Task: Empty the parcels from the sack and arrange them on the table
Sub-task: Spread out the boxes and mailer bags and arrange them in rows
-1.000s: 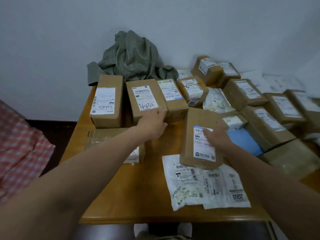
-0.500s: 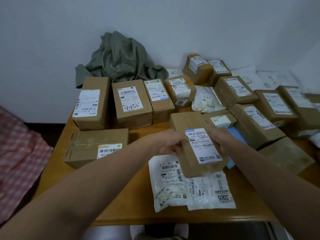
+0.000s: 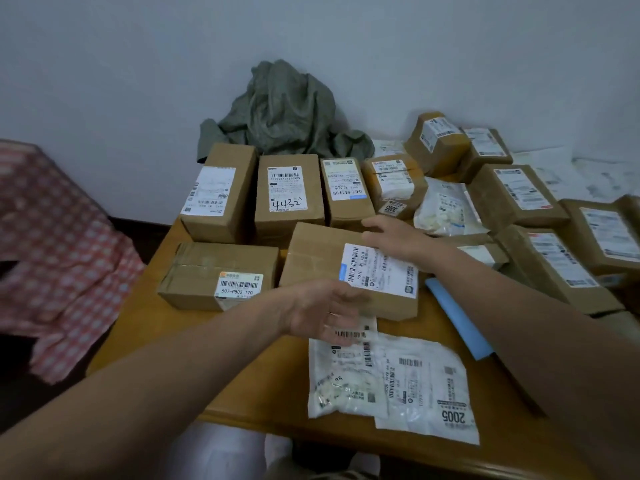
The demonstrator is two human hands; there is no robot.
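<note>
**Inspector:** Nearest first, what lies at the table's front edge?

**Assistant:** Two white plastic mailers (image 3: 391, 379), overlapping, flat on the wooden table (image 3: 242, 386). Just beyond, the left hand (image 3: 325, 311) is open, fingers spread at the near edge of a brown carton with a white label (image 3: 349, 268); the right hand (image 3: 391, 233) lies open at its far edge. Neither grips it.

**Inspector:** Placement?

**Assistant:** Lying flat beside the taped carton marked 507-P802 (image 3: 218, 275), behind which stands a row including the box marked 4432 (image 3: 289, 195).

**Inspector:** The sack?

**Assistant:** The grey-green sack (image 3: 284, 112) is crumpled against the wall, apparently emptied.

**Inspector:** Risks?

**Assistant:** The carton's near edge appears to overlap a mailer; sliding it could drag that mailer off the front. Crowding at right may topple stacked parcels.
</note>
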